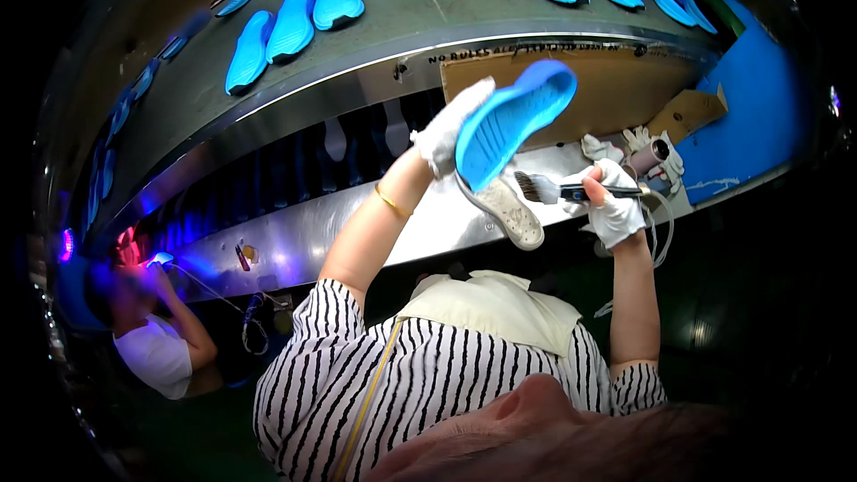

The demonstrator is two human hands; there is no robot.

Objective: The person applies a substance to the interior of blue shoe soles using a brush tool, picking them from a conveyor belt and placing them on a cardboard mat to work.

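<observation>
Sole (527, 120) first: how does it look to us?

—Bright blue, long and hollowed, with a raised rim, violet-blue at the upper end, and dark parallel lines in the lower half. We see it tilted, held up over the metal desk (428, 234).

—And our hands?

—Both white-gloved. Our left hand (446, 129) grips the sole by its left side; our right hand (614, 210) is wrapped round the handle of a brush (576, 192), bristles near the sole.

—What escapes us?

—Our left fingertips, mostly. The sole also hides one end of a pale, dotted piece (520, 219), so we can't tell whether that is held or lying down. At far left, a person (161, 353) blurs into coloured light.
</observation>
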